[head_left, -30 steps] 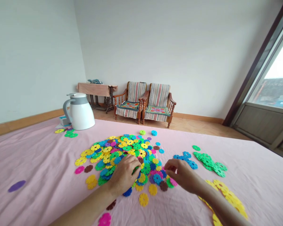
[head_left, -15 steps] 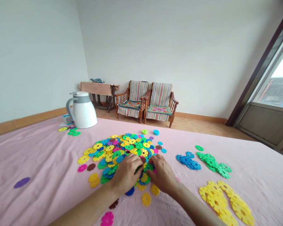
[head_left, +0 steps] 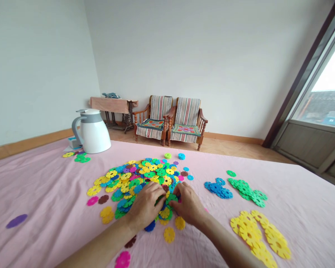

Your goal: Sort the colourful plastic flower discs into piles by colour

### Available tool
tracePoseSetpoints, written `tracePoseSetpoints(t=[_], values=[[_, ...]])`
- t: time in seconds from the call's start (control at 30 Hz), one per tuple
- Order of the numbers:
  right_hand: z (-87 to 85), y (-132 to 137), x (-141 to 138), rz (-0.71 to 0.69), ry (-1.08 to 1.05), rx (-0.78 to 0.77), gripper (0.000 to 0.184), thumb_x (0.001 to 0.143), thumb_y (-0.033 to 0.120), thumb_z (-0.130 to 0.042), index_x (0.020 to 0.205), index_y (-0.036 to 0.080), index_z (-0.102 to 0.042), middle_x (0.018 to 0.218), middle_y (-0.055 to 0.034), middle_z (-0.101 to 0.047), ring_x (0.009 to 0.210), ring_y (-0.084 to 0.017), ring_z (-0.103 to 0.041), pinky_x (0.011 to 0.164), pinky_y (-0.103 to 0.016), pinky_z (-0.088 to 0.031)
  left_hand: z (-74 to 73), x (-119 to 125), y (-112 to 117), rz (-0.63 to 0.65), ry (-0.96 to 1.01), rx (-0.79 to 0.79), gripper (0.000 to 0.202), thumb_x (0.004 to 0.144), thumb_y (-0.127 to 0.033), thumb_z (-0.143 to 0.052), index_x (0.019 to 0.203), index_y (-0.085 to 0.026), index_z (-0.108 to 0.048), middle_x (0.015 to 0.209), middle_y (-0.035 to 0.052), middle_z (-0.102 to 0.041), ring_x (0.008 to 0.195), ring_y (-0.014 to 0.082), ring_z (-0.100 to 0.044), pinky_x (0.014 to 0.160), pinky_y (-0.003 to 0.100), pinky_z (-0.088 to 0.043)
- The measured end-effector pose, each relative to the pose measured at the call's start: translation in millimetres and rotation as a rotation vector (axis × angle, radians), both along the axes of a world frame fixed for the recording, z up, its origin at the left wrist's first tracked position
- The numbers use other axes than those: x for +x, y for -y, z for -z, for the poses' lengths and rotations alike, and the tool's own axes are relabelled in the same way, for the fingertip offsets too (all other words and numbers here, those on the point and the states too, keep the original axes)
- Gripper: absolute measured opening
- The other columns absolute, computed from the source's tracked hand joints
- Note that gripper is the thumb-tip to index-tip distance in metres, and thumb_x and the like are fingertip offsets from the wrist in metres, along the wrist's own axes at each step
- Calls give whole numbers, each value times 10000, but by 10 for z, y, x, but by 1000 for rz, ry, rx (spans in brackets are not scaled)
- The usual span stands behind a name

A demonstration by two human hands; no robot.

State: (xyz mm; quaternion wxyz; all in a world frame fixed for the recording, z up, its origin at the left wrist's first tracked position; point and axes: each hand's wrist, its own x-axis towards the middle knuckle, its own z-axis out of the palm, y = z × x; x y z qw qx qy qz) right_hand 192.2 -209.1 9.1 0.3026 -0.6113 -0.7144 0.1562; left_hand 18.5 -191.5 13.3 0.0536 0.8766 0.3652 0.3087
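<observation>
A heap of colourful plastic snowflake discs [head_left: 125,176] lies before me on the pink cloth. My left hand [head_left: 146,204] is curled over its near side, with a dark green edge showing between thumb and fingers. Facing it, my right hand [head_left: 187,204] bends its fingers and thumb around a green snowflake disc [head_left: 172,199]. Both hands' fingertips are partly hidden among the discs. Single yellow discs [head_left: 169,235] and a dark blue disc [head_left: 150,226] lie just below the hands.
To the right are sorted groups of blue discs [head_left: 219,189], green discs [head_left: 247,191] and yellow discs [head_left: 249,235]. A white jug [head_left: 95,133] stands at the back left beside a few discs. Two wooden chairs [head_left: 185,119] stand beyond the pink cloth [head_left: 53,186].
The whole view has shifted slightly, so things appear a little further left. Both hands stay at the near side of the heap, their fingers barely changed.
</observation>
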Motion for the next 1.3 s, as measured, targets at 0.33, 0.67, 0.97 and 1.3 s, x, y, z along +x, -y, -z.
tracePoseSetpoints(t=[0.33,0.67,0.97,1.3], values=[[-52,-50,1021,258,-132,65,113,734,314,-501,724,201,-510,609,1,-602,558,-139,-546,540,-246,-384,16,9,-11,13,68,18,165,857,-132,-478,853,-187,-634,861,40,-611,864,172,-555,797,317,-468],[-17,23,2413,825,2,59,232,745,321,-481,824,155,-623,835,-180,-677,707,-252,-637,596,-342,-402,29,28,4,9,49,38,175,843,-113,-480,822,-195,-633,837,32,-609,848,171,-556,789,315,-464],[-46,-43,1108,238,30,100,192,774,252,-441,782,206,-627,729,-34,-650,689,-175,-593,652,-276,-430,21,39,38,-3,13,76,204,807,-110,-532,918,-232,-652,904,31,-578,912,191,-521,826,346,-447],[-64,-142,125,-91,214,115,185,768,178,-532,906,203,-652,973,-66,-579,976,-200,-496,861,-312,-364,-27,20,34,-100,-41,57,191,806,-108,-522,902,-213,-648,857,33,-576,881,202,-516,799,358,-439]])
